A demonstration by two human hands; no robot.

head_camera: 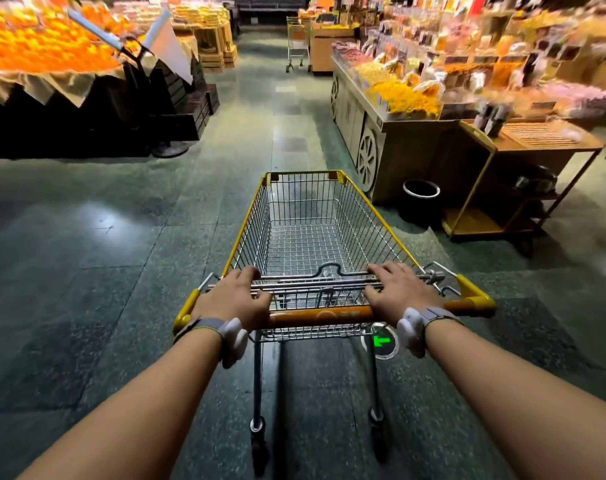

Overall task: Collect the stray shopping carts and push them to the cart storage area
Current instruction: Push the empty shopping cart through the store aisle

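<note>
Landmark for all positions: the shopping cart in mid-aisle.

Nearest: both hands sit on the orange push handle at the cart's near end. Left hand is at the handle's left part, right hand at its right part. Palms bear on the bar, fingers reach forward over the folded child-seat wires, thumbs tucked in front of the bar. Whether the fingers curl fully round anything, cannot tell; they look draped and pressing. Judgement: wide two-handed spacing gives steering control while pushing straight.

Each wrist carries a grey strap with a white device on it.

Cart basket: wire mesh, yellow rim, nothing inside; floor visible through the grid.

Right of the cart's far end: a round dark bin on the floor against a wooden display stand; contents hidden in shadow. Stand top holds heaped yellow goods, blurred.

Left of the cart, well apart: a stall of orange fruit.

Beyond the cart, far up the aisle: a second cart, unattended, apparently empty. Judgement: likely the next stray to collect.
</note>
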